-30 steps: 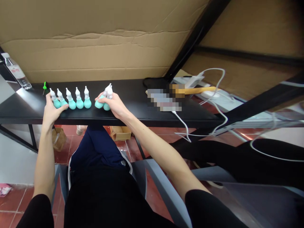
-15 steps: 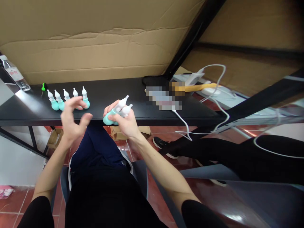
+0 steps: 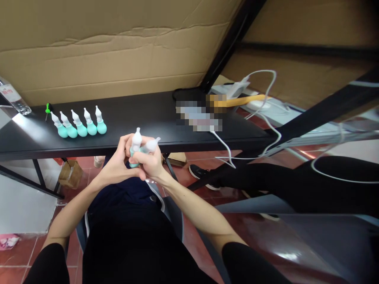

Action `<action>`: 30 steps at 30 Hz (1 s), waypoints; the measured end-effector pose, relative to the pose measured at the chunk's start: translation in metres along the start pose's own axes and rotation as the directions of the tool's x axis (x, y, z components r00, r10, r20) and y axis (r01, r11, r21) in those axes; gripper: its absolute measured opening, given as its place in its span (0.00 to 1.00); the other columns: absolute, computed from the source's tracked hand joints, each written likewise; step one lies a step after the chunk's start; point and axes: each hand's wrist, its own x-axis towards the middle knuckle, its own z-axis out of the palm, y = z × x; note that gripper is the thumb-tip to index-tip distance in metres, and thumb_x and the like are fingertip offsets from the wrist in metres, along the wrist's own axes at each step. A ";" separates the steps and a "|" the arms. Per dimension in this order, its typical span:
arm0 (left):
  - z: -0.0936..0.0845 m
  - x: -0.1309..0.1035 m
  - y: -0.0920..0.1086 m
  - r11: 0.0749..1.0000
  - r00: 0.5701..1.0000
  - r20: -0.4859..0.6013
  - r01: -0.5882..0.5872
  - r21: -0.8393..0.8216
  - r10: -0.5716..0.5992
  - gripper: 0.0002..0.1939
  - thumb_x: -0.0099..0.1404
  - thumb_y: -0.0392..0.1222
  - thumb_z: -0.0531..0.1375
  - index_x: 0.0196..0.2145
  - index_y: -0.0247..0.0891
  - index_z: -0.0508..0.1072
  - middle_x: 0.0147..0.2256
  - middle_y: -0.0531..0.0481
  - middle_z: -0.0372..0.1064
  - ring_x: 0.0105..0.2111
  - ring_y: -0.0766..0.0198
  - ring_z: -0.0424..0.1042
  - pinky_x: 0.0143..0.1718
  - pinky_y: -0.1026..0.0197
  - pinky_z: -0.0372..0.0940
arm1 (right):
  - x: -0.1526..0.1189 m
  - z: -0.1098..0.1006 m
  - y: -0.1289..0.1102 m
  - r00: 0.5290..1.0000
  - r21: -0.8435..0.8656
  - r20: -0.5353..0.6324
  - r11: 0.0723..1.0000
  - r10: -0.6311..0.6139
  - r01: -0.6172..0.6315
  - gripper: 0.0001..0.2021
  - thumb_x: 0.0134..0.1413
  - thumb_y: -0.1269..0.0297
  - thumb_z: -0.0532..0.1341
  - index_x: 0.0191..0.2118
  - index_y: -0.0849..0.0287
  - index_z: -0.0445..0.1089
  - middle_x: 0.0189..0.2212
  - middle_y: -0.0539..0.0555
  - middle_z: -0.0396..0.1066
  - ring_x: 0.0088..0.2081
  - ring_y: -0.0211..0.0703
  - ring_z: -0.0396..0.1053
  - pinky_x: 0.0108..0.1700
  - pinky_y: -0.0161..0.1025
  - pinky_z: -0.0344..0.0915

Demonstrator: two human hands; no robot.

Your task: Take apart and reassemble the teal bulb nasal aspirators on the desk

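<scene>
Two bulb nasal aspirators, each with a white tip, are in my hands just over the table's front edge. One aspirator (image 3: pixel 136 140) stands upright with its teal bulb partly covered by fingers; the second aspirator (image 3: pixel 151 145) leans to the right, its bulb mostly hidden. My right hand (image 3: pixel 152 162) is closed around both. From the other side, my left hand (image 3: pixel 122 161) curls its fingers behind the upright one, thumb beneath it; its fingertips are partly hidden. Several more aspirators (image 3: pixel 79 127) stand in a tidy slanted row on the left of the black table (image 3: pixel 130 106).
A water bottle (image 3: pixel 14 96) and a green-handled screwdriver (image 3: pixel 47 109) are at the left. On the right lie a blurred-out device (image 3: pixel 197 116) with a white cable (image 3: pixel 225 146) and a yellow item (image 3: pixel 245 101). Cardboard (image 3: pixel 118 63) walls the back. Another person's leg (image 3: pixel 254 185) shows at right.
My left hand has left the row and come right to meet my right hand at the held aspirators. The pair has come nearer my body, one now upright. The view has shifted slightly.
</scene>
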 end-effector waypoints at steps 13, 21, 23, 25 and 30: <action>-0.025 0.002 0.005 0.988 0.991 -0.067 -0.111 0.107 0.118 0.54 0.57 0.69 0.80 0.71 0.53 0.60 0.64 0.40 0.72 0.64 0.43 0.78 0.64 0.42 0.77 | 0.002 0.000 0.005 0.994 -0.118 0.093 0.991 -0.052 0.063 0.20 0.57 0.41 0.76 0.42 0.51 0.77 0.38 0.51 0.76 0.41 0.47 0.75 0.44 0.44 0.73; -0.019 0.005 -0.008 0.965 0.953 -0.178 -0.225 0.131 0.247 0.48 0.66 0.71 0.72 0.75 0.51 0.63 0.72 0.38 0.64 0.68 0.39 0.73 0.65 0.41 0.76 | 0.008 -0.012 0.005 0.989 -0.008 0.086 0.993 -0.117 0.118 0.34 0.60 0.22 0.65 0.46 0.51 0.76 0.47 0.55 0.77 0.50 0.50 0.79 0.56 0.47 0.79; -0.018 0.005 -0.007 0.975 0.958 -0.182 -0.212 0.062 0.220 0.47 0.67 0.69 0.73 0.75 0.51 0.63 0.73 0.38 0.64 0.67 0.40 0.74 0.64 0.43 0.77 | 0.010 -0.017 0.003 0.987 0.016 0.124 0.995 -0.103 0.102 0.33 0.63 0.23 0.64 0.47 0.52 0.75 0.47 0.56 0.78 0.52 0.50 0.80 0.59 0.48 0.79; -0.019 0.005 -0.003 0.987 0.973 -0.164 -0.162 -0.006 0.159 0.44 0.69 0.63 0.75 0.74 0.52 0.65 0.73 0.39 0.65 0.65 0.43 0.76 0.64 0.45 0.77 | 0.010 -0.019 0.001 0.983 0.032 0.161 0.996 -0.087 0.083 0.32 0.64 0.24 0.64 0.49 0.51 0.74 0.48 0.56 0.79 0.53 0.50 0.80 0.61 0.50 0.80; -0.026 0.006 0.006 0.994 0.996 -0.066 -0.066 -0.092 0.060 0.42 0.70 0.57 0.76 0.74 0.52 0.64 0.72 0.39 0.68 0.63 0.45 0.79 0.62 0.46 0.79 | 0.010 -0.019 0.000 0.966 0.038 0.219 0.991 -0.135 0.130 0.29 0.67 0.28 0.65 0.51 0.51 0.72 0.52 0.58 0.80 0.54 0.50 0.80 0.61 0.50 0.80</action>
